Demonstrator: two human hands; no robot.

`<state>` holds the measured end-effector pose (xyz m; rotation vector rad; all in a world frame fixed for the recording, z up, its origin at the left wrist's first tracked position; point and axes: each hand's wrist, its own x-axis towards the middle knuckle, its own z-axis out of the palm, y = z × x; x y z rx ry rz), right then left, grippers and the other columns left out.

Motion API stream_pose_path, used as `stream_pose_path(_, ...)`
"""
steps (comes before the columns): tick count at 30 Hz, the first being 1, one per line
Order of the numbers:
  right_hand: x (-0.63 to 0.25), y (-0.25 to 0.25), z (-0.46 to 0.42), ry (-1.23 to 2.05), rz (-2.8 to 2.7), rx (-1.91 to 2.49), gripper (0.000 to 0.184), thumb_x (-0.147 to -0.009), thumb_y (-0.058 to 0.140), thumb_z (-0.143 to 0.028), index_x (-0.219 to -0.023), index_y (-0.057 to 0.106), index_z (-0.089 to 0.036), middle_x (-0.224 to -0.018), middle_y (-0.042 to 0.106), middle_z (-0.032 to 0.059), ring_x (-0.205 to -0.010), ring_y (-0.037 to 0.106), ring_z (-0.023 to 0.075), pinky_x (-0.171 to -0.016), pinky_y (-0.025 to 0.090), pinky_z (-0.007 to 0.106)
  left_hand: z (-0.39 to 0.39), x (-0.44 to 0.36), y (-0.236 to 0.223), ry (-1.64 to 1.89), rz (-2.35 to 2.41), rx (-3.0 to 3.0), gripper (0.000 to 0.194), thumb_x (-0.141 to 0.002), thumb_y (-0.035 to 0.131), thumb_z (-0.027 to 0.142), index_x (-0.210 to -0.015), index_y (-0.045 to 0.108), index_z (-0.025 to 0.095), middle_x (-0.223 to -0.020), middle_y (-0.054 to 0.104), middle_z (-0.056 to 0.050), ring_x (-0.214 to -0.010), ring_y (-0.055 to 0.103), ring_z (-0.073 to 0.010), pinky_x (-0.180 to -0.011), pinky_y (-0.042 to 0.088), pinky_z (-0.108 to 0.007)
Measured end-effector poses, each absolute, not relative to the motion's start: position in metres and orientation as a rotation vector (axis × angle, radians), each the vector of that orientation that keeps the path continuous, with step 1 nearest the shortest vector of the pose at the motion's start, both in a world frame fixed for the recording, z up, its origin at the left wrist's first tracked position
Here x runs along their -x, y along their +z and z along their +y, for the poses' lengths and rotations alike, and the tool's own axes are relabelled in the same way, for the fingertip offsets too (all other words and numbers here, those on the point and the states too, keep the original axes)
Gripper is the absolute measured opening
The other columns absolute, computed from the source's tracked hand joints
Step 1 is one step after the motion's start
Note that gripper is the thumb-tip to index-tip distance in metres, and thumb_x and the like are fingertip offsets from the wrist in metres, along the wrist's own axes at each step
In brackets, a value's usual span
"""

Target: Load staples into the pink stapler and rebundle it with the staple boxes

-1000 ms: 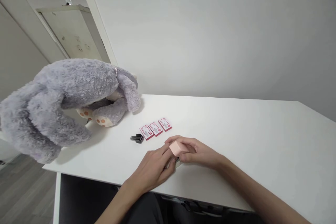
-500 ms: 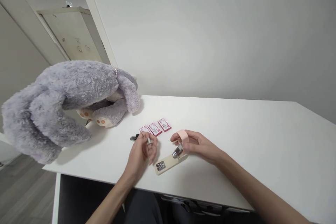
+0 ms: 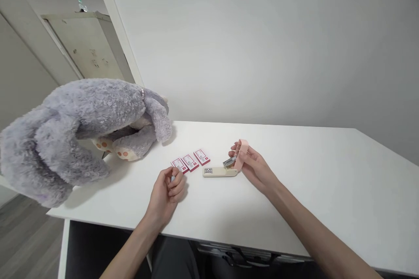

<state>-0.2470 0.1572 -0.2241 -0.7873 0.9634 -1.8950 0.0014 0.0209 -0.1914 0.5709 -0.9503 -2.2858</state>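
- Your right grip (image 3: 257, 170) clasps the raised pink arm of the cream stapler (image 3: 218, 172), just below the frame's centre.
- Your left grip (image 3: 163, 194) curls around a small pale piece (image 3: 173, 178).
- Loosened fingers could let the arm snap down or the piece drop.
- Three red-and-white boxes (image 3: 190, 162), left of the stapler, hide their contents.

text: none legible | red-white boxes (image 3: 190, 162): print too small to read

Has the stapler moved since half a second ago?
Yes: the stapler has moved away from the near edge of the table, toward the wall.
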Motion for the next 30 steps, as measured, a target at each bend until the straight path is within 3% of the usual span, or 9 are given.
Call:
stream_pose_path(15,0.295,-0.246,0.162,-2.295,1.199,0.537,0.049,-0.078,0.087,-0.041,-0.121,0.067,-0.028,-0.131,0.065,0.0052,-0.13,0.059,0.0246,-0.118,0.046,0.045,0.024,-0.005,-0.192,-2.283,-1.016,-0.575,0.03,-0.096,0.061,0.031,-0.075,0.043,0.02,-0.061,0.022,0.01,-0.044,0.014,-0.0049,-0.033,0.021,-0.013)
stream_pose_path(21,0.305,-0.255,0.163,-2.386,1.416,0.468,0.047,-0.072,0.089,-0.042,-0.109,0.067,-0.022,-0.137,0.064,0.0095,-0.13,0.06,0.0272,-0.115,0.049,0.045,0.022,-0.004,-0.193,-2.271,-1.018,-0.595,0.031,-0.096,0.062,0.028,-0.075,0.04,0.02,-0.062,0.023,0.01,-0.043,0.016,-0.0041,-0.034,0.019,-0.013)
stream_pose_path(30,0.304,-0.258,0.165,-2.13,1.999,0.536,0.052,-0.071,0.082,-0.041,-0.115,0.064,-0.021,-0.121,0.074,0.0124,-0.109,0.069,0.0301,-0.096,0.055,0.046,0.028,-0.004,-0.188,-2.353,-0.921,-0.579,0.032,-0.096,0.062,0.025,-0.074,0.04,0.02,-0.059,0.023,0.011,-0.041,0.019,-0.0033,-0.035,0.018,-0.014)
